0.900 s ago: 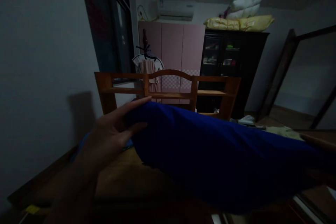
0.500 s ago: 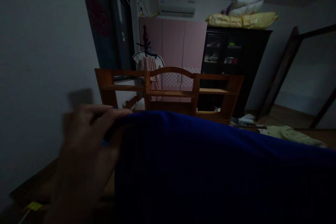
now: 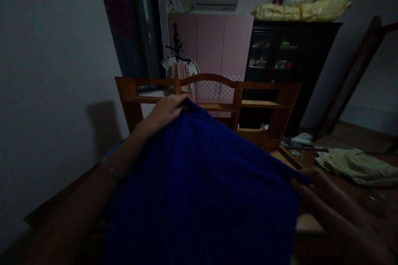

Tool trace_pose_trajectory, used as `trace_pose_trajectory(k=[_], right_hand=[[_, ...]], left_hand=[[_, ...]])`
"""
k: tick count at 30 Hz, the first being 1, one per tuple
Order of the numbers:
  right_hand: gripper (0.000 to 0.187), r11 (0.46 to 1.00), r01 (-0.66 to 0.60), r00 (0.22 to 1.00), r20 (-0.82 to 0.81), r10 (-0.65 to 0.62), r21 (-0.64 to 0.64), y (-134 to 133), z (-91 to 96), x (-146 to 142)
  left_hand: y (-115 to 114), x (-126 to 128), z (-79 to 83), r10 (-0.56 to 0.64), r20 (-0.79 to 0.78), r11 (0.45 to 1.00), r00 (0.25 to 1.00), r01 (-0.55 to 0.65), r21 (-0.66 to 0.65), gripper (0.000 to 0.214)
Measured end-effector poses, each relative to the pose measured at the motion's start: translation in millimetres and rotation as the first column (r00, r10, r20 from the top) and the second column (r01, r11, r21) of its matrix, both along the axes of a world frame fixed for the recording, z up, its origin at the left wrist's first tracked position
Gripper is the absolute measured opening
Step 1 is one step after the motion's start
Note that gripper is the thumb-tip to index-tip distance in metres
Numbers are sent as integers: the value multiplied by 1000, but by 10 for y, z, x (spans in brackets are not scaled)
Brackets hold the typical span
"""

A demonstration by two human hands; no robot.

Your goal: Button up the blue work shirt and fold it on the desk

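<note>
A dark blue cloth [image 3: 205, 182] hangs stretched between my two hands and fills the lower middle of the view. My left hand [image 3: 169, 109] is closed on its upper corner, held high in front of the wooden shelf unit. A band circles my left wrist. Lower and to the right, my right hand [image 3: 311, 186] pinches the other end of the cloth's top edge. The top edge slopes down from left to right. What kind of cloth item it is, I cannot tell; its lower part runs out of view in shadow.
Behind the cloth stands a wooden shelf unit [image 3: 264, 103]. Farther back are a pink wardrobe [image 3: 209, 45], a dark cabinet [image 3: 311, 58] with bags on top, and clothes [image 3: 182, 66] on a stand. Pale green fabric [image 3: 357, 165] lies at right. A white wall [image 3: 56, 70] borders the left.
My left hand has moved up and right with the cloth's corner. My right hand has come into view at the right, gripping the cloth. The view has shifted slightly.
</note>
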State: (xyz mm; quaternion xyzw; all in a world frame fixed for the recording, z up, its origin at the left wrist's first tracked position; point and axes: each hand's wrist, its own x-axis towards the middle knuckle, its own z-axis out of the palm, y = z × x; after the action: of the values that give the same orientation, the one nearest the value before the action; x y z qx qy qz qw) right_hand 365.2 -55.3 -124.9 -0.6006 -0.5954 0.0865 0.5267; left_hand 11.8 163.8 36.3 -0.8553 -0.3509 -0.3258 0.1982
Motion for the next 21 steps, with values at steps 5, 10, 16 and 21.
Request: trace_pose_trajectory(k=[5, 10, 16, 21], right_hand=[[37, 954, -114, 991, -99, 90, -278, 397, -733, 162], [32, 974, 72, 985, 166, -36, -216, 402, -1036, 282], [38, 997, -6, 921, 387, 35, -77, 699, -813, -118], [53, 980, -141, 750, 630, 198, -140, 917, -1047, -320]], left_hand=[[742, 639, -968, 105, -208, 993, 972, -115, -38, 50], [658, 1286, -1725, 41, -171, 983, 984, -71, -169, 41], [630, 1608, -2379, 30, -168, 853, 985, -113, -510, 70], [888, 1178, -2571, 13, -117, 910, 993, -60, -410, 66]])
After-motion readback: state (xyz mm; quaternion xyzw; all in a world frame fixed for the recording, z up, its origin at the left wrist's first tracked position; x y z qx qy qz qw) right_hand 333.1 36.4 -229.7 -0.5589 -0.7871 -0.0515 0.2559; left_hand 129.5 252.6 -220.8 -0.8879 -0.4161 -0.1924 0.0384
